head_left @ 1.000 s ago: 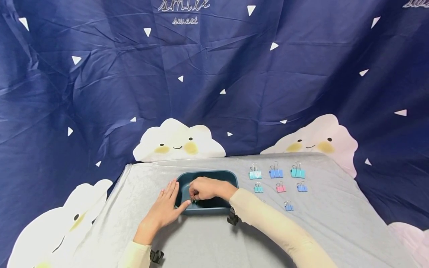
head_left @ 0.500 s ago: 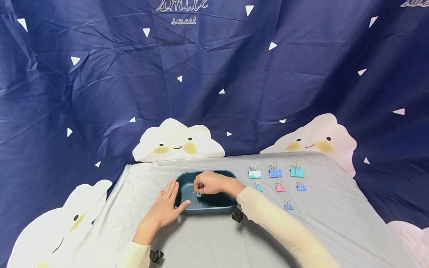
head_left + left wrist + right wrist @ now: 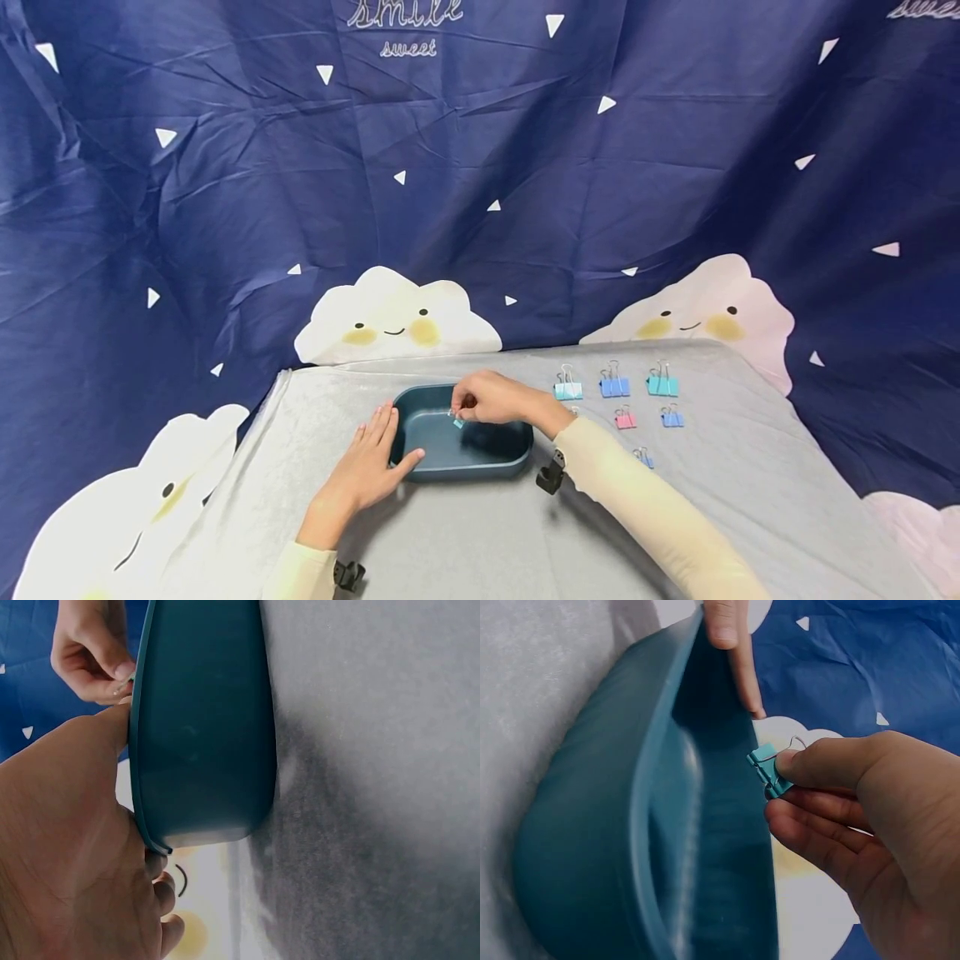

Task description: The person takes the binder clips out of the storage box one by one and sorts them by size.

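Note:
A small teal binder clip (image 3: 771, 771) with wire handles is pinched between the thumb and fingers of my right hand (image 3: 487, 398). That hand is over the dark teal oblong tub (image 3: 465, 475), close to its far rim in the head view. My left hand (image 3: 367, 462) lies along the tub's left end, fingers extended over the rim and thumb toward the near side. From the left wrist view, the left palm (image 3: 67, 855) is against the tub's rim. The part of the tub's inside that shows holds nothing.
Right of the tub, binder clips stand in rows on the grey cloth (image 3: 480, 533): a light teal one (image 3: 567, 390), a large blue one (image 3: 615, 387), a teal one (image 3: 663, 386), a pink one (image 3: 626, 420) and smaller blue ones (image 3: 672, 420). My right sleeve partly covers the nearest. A blue curtain hangs behind.
My right hand has risen from the tub's floor and moved right and toward the far rim, bringing the teal binder clip with it. The left hand has stayed at the tub's left end.

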`<act>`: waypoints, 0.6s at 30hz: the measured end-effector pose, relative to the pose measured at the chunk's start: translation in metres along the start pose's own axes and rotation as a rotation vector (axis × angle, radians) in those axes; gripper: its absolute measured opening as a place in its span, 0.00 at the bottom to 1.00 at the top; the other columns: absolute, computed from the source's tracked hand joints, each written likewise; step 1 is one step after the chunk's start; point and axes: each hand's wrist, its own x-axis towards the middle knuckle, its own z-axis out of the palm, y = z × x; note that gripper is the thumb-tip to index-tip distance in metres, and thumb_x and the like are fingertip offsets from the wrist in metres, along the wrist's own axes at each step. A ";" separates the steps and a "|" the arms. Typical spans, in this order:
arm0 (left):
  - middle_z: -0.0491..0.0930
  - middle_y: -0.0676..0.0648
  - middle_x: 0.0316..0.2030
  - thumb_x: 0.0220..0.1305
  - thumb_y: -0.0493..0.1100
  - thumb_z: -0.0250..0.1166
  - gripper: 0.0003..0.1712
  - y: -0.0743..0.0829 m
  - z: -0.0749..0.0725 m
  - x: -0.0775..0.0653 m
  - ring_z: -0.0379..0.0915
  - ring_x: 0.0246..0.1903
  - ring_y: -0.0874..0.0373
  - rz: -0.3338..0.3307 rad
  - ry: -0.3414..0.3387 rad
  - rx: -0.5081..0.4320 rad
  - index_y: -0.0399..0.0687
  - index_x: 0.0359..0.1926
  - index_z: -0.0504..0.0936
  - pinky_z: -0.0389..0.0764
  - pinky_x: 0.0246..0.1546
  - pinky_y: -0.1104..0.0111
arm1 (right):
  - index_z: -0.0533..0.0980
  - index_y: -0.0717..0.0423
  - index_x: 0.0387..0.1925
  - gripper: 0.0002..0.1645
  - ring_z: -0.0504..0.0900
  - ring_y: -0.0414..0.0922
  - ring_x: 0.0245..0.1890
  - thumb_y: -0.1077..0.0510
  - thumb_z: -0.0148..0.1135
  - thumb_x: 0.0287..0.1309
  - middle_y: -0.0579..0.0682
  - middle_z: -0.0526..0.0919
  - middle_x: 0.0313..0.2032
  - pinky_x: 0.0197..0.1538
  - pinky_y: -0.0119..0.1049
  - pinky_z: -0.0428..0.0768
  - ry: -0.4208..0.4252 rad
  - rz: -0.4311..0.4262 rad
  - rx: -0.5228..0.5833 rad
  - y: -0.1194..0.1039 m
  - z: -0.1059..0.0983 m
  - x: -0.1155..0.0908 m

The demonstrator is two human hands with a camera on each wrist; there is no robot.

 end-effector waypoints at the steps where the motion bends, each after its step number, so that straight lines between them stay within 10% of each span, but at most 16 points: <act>1: 0.43 0.37 0.86 0.76 0.73 0.53 0.58 0.000 0.000 0.000 0.40 0.86 0.39 0.001 -0.001 0.000 0.33 0.84 0.48 0.48 0.84 0.40 | 0.88 0.50 0.33 0.07 0.78 0.29 0.30 0.63 0.69 0.65 0.38 0.87 0.31 0.40 0.25 0.80 0.008 0.000 0.006 0.000 -0.002 -0.002; 18: 0.43 0.37 0.86 0.76 0.74 0.53 0.59 0.001 0.000 0.000 0.39 0.86 0.39 0.006 0.003 -0.003 0.34 0.84 0.47 0.47 0.84 0.40 | 0.87 0.52 0.34 0.04 0.83 0.29 0.34 0.63 0.70 0.65 0.41 0.90 0.35 0.43 0.27 0.85 0.129 0.028 0.029 0.008 -0.030 -0.041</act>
